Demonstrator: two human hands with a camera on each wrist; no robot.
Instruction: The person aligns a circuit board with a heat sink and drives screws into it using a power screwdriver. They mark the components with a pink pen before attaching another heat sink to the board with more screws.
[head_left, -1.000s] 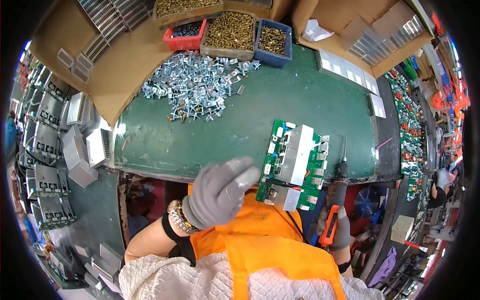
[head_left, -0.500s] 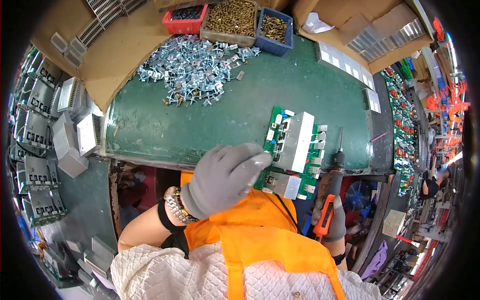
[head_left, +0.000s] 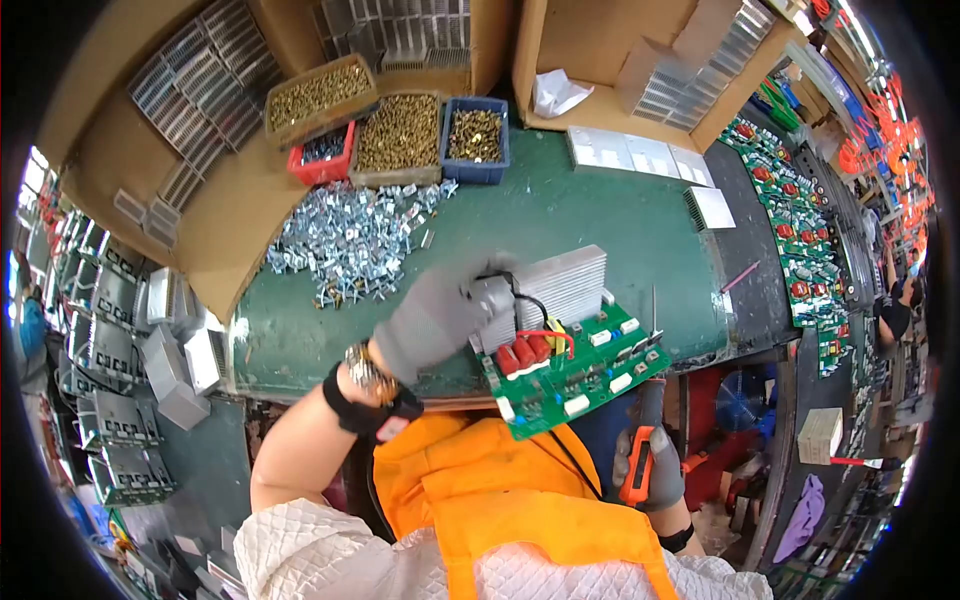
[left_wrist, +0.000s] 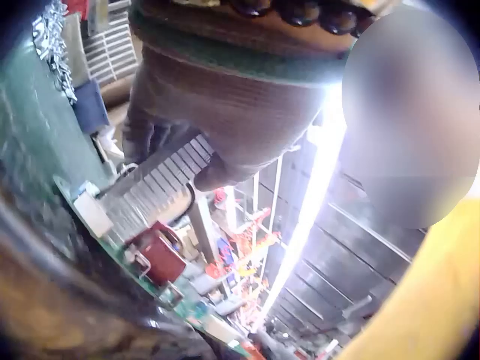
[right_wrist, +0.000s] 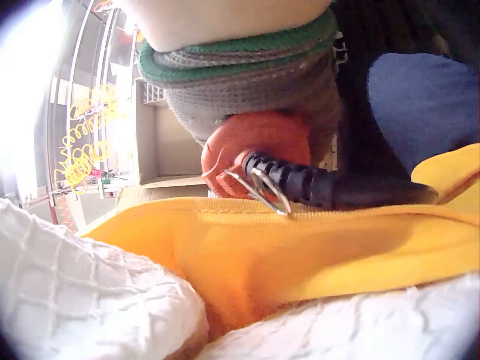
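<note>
My gloved left hand (head_left: 440,315) grips a finned heat sink at the left end of a green circuit board (head_left: 600,362). The board tilts over the table's front edge, its component side with red capacitors (head_left: 523,352) facing me. A larger finned heat sink (head_left: 565,285) stands along its back. In the left wrist view, fingers and thumb of the left hand (left_wrist: 217,112) straddle the heat sink (left_wrist: 161,184). My gloved right hand (head_left: 655,475) holds an orange-and-black electric screwdriver (head_left: 638,465) by its handle, bit pointing up beside the board; its cord (right_wrist: 345,187) shows in the right wrist view.
A heap of small metal clips (head_left: 345,240) lies left of centre. Behind it stand a red bin (head_left: 320,170), a blue bin (head_left: 475,172) and trays of brass screws (head_left: 398,135). Cardboard boxes (head_left: 205,250) hold heat sinks. Assembled boards (head_left: 800,240) line the right side.
The left hand has moved from beside the board to a hold on its heat sink. The board has turned, with its component side now towards me. The screwdriver stays in the right hand.
</note>
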